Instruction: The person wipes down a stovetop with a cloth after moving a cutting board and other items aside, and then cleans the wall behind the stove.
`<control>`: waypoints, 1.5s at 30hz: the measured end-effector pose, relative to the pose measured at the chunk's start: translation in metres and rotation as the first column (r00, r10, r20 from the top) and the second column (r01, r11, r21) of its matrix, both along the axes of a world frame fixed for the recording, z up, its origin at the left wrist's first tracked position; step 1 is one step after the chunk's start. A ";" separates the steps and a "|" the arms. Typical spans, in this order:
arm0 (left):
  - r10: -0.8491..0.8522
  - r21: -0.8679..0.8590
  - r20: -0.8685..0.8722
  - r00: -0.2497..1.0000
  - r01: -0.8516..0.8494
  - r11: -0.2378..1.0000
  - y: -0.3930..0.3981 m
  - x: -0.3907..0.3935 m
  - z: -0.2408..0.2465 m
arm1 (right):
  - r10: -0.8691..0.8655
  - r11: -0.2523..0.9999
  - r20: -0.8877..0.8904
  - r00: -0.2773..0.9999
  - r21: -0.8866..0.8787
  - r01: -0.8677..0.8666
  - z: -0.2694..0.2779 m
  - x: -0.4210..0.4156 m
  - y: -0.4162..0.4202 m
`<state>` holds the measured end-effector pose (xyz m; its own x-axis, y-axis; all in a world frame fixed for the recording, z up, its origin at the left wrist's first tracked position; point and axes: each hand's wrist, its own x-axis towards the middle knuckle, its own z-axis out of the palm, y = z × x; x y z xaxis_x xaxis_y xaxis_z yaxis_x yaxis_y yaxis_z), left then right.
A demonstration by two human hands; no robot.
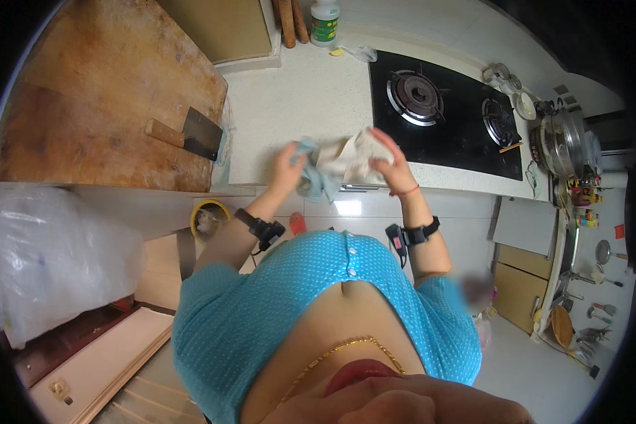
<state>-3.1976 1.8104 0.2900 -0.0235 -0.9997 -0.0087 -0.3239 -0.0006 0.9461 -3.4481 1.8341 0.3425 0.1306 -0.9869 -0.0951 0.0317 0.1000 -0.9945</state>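
Over the front edge of the pale countertop (297,95), my left hand (288,168) grips a light blue cloth (318,183), which hangs down past the edge and is partly blurred. My right hand (395,164) holds a whitish cloth (352,156), its fingers spread along the right side. The two cloths meet or overlap between my hands; whether they are joined cannot be told. To the right of my right hand lies the black gas hob (456,116).
A cleaver (201,135) rests on a thick wooden chopping board (111,95) at the left. At the back stands a white bottle with a green label (325,24). Steel pots (562,143) stand right of the hob. A yellow-rimmed bin (193,220) is below.
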 end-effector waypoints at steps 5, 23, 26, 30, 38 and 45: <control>0.045 -0.214 0.169 0.985 -0.008 0.977 -0.043 0.094 -0.048 | -0.339 0.862 -0.685 0.645 -0.501 -0.080 -0.092 -0.002 -0.062; -0.009 -0.306 0.583 0.812 0.230 0.924 -0.055 0.102 -0.082 | 0.014 0.984 -0.991 0.135 -0.010 -0.179 -0.150 0.048 -0.239; 0.010 -0.333 0.566 0.824 0.217 0.918 -0.055 0.101 -0.083 | 0.202 0.910 -0.979 0.041 0.172 -0.377 -0.135 0.031 -0.172; 0.020 -0.351 0.573 0.820 0.223 0.909 -0.058 0.103 -0.084 | 0.250 0.854 -0.968 -0.033 0.236 -0.464 -0.127 0.018 -0.141; -0.004 -0.307 0.583 0.813 0.225 0.925 -0.058 0.100 -0.074 | 0.036 0.972 -0.994 0.100 0.012 -0.234 -0.157 0.063 -0.266; 0.016 -0.328 0.539 0.842 0.192 0.925 -0.051 0.105 -0.082 | 0.126 0.740 -0.991 0.034 0.071 -0.668 -0.147 0.152 -0.208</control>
